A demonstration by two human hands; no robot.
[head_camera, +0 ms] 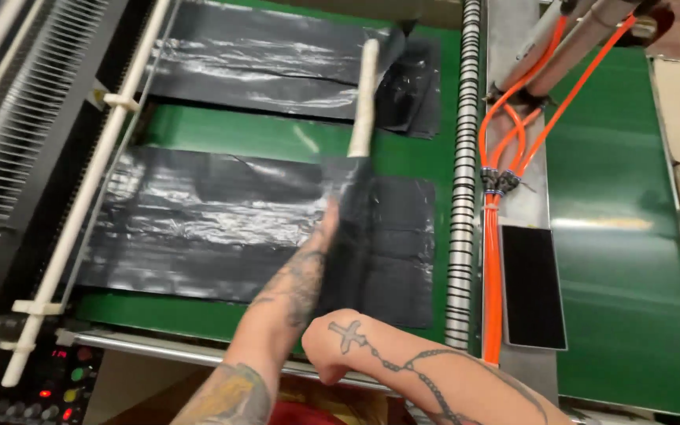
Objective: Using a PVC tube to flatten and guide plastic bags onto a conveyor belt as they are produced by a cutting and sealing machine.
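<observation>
My left hand (329, 227) reaches forward over the near stack of black plastic bags (198, 228) on the green belt (230, 134). It presses against a raised, blurred fold of black film (353, 236) that hides its fingers. A white rod (364, 94) runs on from that fold towards the far stack of black bags (261, 63). Whether the hand grips the rod or the film does not show. My right hand (340, 340) is bent at the wrist near the machine's front edge, below the left forearm. Its fingers are tucked out of sight.
White bars (88, 189) and a finned rack (17, 102) line the left side. A coiled roller (462, 197), orange hoses (493, 260) and a black pad (533, 287) separate a second green belt (623, 236) on the right. A control panel with red lights (57, 382) sits bottom left.
</observation>
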